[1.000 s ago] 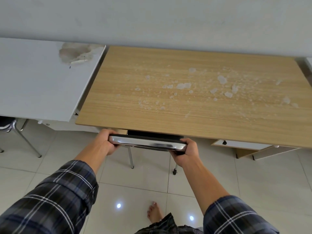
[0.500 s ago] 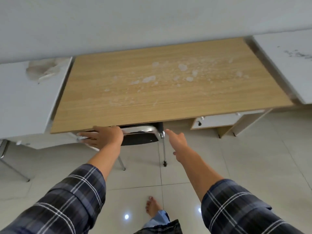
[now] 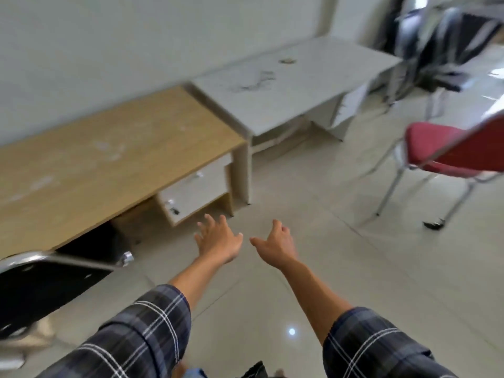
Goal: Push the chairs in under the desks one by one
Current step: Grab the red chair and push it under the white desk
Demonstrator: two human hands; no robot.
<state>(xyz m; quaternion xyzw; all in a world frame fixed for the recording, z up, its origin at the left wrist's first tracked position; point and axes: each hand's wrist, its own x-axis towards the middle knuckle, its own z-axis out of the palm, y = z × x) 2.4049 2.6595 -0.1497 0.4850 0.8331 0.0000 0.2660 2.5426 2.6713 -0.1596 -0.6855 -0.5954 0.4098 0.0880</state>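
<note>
A black chair (image 3: 46,285) with a chrome back rail sits tucked under the wooden desk (image 3: 90,159) at the lower left. A white desk (image 3: 294,77) stands to the right of the wooden one, with no chair under it. A red chair (image 3: 447,148) with a metal frame stands out on the floor at the right, away from the desks. My left hand (image 3: 218,240) and my right hand (image 3: 275,245) hover over the tiled floor in the middle, fingers spread, holding nothing and touching nothing.
A white drawer unit (image 3: 195,190) hangs under the wooden desk's right end. At the far right, a dark chair (image 3: 441,42) draped with dark clothing stands by the wall. Pale floor tiles (image 3: 313,208) stretch between me and the red chair.
Both hands have let go of the black chair's back rail and now hang free. My view has swung to the right, bringing the white desk and the red chair into sight.
</note>
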